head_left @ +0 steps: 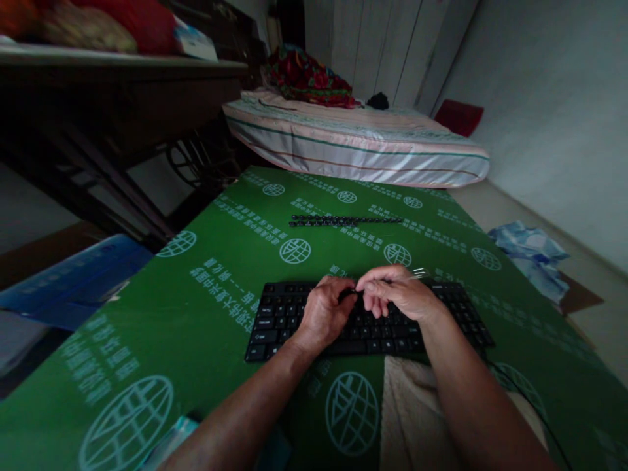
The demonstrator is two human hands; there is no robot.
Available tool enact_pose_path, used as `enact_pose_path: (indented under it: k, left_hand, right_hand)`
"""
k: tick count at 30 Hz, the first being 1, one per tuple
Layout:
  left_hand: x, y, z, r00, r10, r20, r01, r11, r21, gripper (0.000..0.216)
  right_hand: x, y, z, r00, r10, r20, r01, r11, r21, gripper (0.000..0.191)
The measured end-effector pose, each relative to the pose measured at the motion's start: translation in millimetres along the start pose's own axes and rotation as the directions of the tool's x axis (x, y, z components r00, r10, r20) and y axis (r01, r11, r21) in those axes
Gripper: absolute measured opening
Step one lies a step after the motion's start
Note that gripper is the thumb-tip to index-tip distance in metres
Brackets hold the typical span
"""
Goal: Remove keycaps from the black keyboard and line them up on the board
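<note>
Head view: above the black rectangular plastic keyboard (366, 331), the left hand (325, 307) narrowly pinches a small dark piece (352, 292), which a slipping pinch could drop; whether the curled right hand (400, 294) grips it, I cannot tell.

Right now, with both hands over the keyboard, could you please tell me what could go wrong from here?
First, the small dark piece that seems to be between the left hand and the right hand could slip and be hard to spot against the black keyboard. Second, the dark pieces lying in rows beyond it look loose; a knock might scatter them. Third, the cable runs close to the right forearm, which might catch it.
</note>
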State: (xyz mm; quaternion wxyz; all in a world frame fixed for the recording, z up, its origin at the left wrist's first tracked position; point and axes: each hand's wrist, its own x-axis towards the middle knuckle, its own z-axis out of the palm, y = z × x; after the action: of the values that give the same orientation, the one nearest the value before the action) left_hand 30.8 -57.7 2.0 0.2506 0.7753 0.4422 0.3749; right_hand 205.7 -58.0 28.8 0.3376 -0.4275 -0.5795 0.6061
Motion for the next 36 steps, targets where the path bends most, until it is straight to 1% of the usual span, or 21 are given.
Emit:
enact_pose_path:
  k: [4, 7, 13, 16, 18, 20, 22, 26, 29, 32, 34, 36]
  left_hand:
    - [0, 1, -1, 1.000, -0.007, -0.011, 0.007, 1.000, -0.025, 0.017]
    - [0, -2, -1, 1.000, -0.028, -0.008, 0.027, 0.998, -0.055, 0.018]
    - [1, -8, 1, 0.993, -0.110, -0.031, 0.103, 0.979, -0.179, 0.023]
    - [1, -9, 2, 0.985, -0.167, -0.037, 0.150, 0.949, -0.277, 0.027]
    - [1, -10, 2, 0.977, -0.209, -0.046, 0.180, 0.917, -0.357, 0.025]
    - [1, -10, 2, 0.970, -0.241, -0.044, 0.199, 0.879, -0.433, 0.018]
    - [2, -10, 2, 0.964, -0.265, -0.026, 0.218, 0.842, -0.494, 0.012]
    - [3, -10, 1, 0.950, -0.312, -0.004, 0.257, 0.789, -0.559, 0.011]
    - [4, -9, 1, 0.942, -0.335, -0.022, 0.258, 0.766, -0.589, 0.011]
    - [4, -9, 1, 0.938, -0.345, -0.035, 0.254, 0.753, -0.607, 0.013]
    - [5, -9, 1, 0.936, -0.351, -0.038, 0.255, 0.747, -0.614, 0.013]
    - [5, -8, 0, 0.933, -0.359, -0.035, 0.258, 0.734, -0.628, 0.013]
  right_hand:
    - [-2, -2, -2, 0.997, 0.073, 0.036, -0.073, 0.997, -0.020, 0.047]
    - [-1, -3, -1, 0.998, 0.048, 0.027, -0.048, 0.999, -0.025, 0.044]
    - [3, 0, 0, 0.995, -0.037, -0.094, 0.035, 0.999, -0.025, 0.036]
    - [5, 0, 2, 0.983, -0.041, -0.180, 0.046, 0.999, 0.020, 0.037]
    - [5, 0, 3, 0.974, -0.025, -0.225, 0.045, 0.995, 0.084, 0.040]
    - [6, 0, 5, 0.975, -0.012, -0.222, 0.047, 0.987, 0.152, 0.043]
    - [7, 1, 6, 0.981, -0.021, -0.192, 0.059, 0.979, 0.196, 0.043]
    - [7, 1, 6, 0.988, -0.030, -0.153, 0.066, 0.970, 0.235, 0.042]
    - [6, 1, 7, 0.987, -0.004, -0.162, 0.038, 0.977, 0.209, 0.054]
    - [5, 1, 8, 0.987, -0.012, -0.161, 0.037, 0.987, 0.156, 0.063]
    - [5, 2, 9, 0.986, -0.024, -0.167, 0.043, 0.993, 0.111, 0.061]
    - [6, 2, 9, 0.981, -0.045, -0.187, 0.055, 0.997, 0.050, 0.053]
